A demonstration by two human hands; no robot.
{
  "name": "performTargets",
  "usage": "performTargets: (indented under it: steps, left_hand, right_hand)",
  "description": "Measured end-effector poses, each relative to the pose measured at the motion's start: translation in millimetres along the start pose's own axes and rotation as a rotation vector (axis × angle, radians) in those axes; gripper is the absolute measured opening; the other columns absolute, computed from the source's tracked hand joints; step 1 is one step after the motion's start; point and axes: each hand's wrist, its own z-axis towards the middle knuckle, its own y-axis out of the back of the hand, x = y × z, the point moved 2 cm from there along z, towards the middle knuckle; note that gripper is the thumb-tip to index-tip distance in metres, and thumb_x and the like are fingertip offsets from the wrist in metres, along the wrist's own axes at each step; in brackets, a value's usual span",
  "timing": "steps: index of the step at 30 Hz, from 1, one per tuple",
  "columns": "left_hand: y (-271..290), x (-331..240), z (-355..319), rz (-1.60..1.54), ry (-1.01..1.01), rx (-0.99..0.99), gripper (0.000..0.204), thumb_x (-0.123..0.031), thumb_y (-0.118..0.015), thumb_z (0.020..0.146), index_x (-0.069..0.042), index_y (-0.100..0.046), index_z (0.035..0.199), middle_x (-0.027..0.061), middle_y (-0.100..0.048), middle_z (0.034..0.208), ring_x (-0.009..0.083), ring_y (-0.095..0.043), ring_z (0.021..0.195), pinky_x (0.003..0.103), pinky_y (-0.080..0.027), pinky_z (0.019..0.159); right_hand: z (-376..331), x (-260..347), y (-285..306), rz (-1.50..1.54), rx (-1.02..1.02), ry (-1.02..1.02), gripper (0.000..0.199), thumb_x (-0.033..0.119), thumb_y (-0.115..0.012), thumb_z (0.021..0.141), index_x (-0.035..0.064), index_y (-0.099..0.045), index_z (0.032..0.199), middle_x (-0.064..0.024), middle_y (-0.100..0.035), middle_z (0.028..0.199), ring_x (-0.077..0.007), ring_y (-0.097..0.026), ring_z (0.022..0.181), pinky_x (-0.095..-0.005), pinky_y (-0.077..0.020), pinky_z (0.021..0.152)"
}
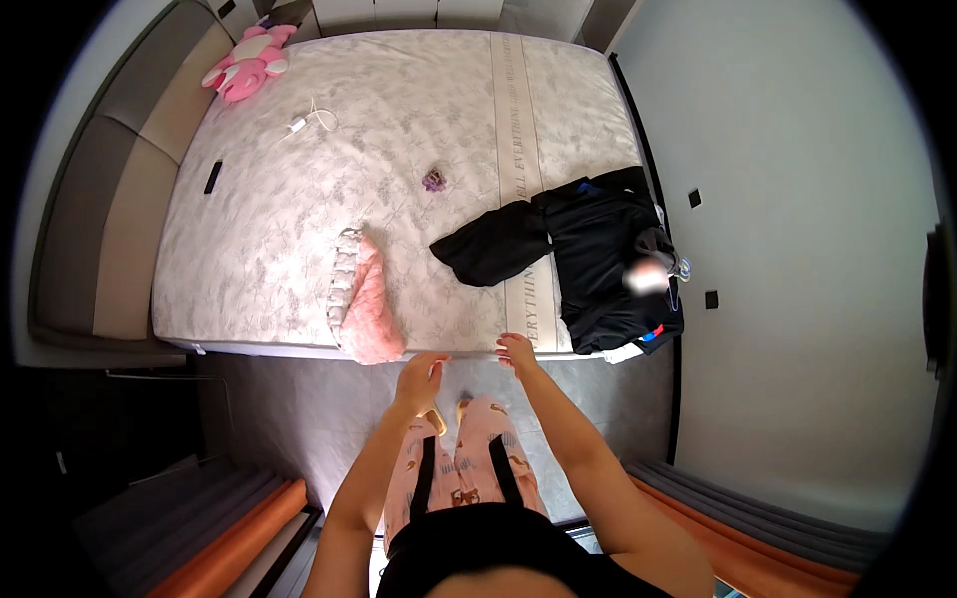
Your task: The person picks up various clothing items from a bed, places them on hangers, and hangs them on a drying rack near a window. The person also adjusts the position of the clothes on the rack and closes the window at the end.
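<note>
My left hand (423,377) hovers by the near edge of the mattress (269,209), empty, its fingers loosely bent and apart. Just to its right, my right hand (515,352) is over the same edge, fingers spread and holding nothing. Nearest the left hand lies a pink fluffy cloth item (370,309) with a pale, gathered strip along its left side; its kind is unclear. Beyond the right hand, a black garment (598,249) is spread on the bed, one black part stretching left. A grey bundle with a bright white patch (648,274) rests on it.
A pink plush toy (248,65) lies by the padded headboard (150,120). On the mattress are a white charger with cable (297,125), a slim black object (213,177) and a small purple item (434,180). A wall (788,179) bounds the right; curtains (234,543) hang behind.
</note>
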Motion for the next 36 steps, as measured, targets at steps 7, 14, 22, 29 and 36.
performTargets:
  steps: [7, 14, 22, 29, 36]
  left_hand:
    - [24, 34, 37, 0.046, 0.115, -0.029, 0.018, -0.008, -0.049, 0.083, -0.006, -0.062, 0.095, 0.0097, -0.063, 0.093, 0.0251, -0.061, 0.085, 0.034, -0.048, 0.074]
    - [12, 35, 75, 0.092, 0.36, -0.071, 0.018, -0.012, -0.049, 0.084, -0.008, -0.063, 0.095, 0.0091, -0.063, 0.092, 0.0265, -0.06, 0.085, 0.036, -0.047, 0.074]
    - [10, 36, 76, 0.056, 0.478, -0.235, 0.021, -0.013, -0.049, 0.085, -0.007, -0.061, 0.101, 0.0113, -0.062, 0.095, 0.0276, -0.059, 0.09, 0.036, -0.047, 0.078]
    - [37, -8, 69, -1.14, 0.597, -0.673, 0.061, -0.05, -0.048, 0.088, -0.017, -0.03, 0.137, 0.0127, -0.048, 0.127, 0.0189, -0.051, 0.108, 0.032, -0.045, 0.084]
    - [50, 27, -87, -1.249, 0.651, -1.355, 0.038, 0.001, -0.046, 0.073, -0.004, -0.052, 0.11, 0.009, -0.059, 0.095, 0.0243, -0.059, 0.083, 0.032, -0.051, 0.075]
  right_hand:
    - [97, 44, 3, 0.245, -0.128, -0.049, 0.043, 0.015, -0.054, 0.079, 0.0077, -0.044, 0.12, -0.005, -0.053, 0.098, -0.0219, -0.061, 0.082, -0.0318, -0.0476, 0.06]
    - [254, 84, 33, 0.616, -0.359, -0.09, 0.035, 0.027, -0.067, 0.078, 0.0112, -0.053, 0.105, -0.0056, -0.054, 0.089, -0.0211, -0.06, 0.073, -0.0307, -0.0495, 0.053]
    - [244, 207, -32, 0.175, -0.119, -0.027, 0.016, 0.023, -0.058, 0.078, 0.0124, -0.047, 0.077, 0.0013, -0.035, 0.058, -0.0105, -0.035, 0.042, -0.0223, -0.0297, 0.037]
    - [-2, 164, -154, -0.572, 0.844, 0.584, 0.012, 0.012, -0.059, 0.074, 0.0035, -0.062, 0.081, -0.0032, -0.057, 0.068, -0.0122, -0.054, 0.059, -0.0264, -0.0426, 0.053]
    - [-149, 93, -181, -0.81, 1.655, 0.994, 0.029, 0.023, -0.064, 0.076, 0.0057, -0.063, 0.099, -0.0065, -0.061, 0.082, -0.0229, -0.061, 0.064, -0.031, -0.0479, 0.058]
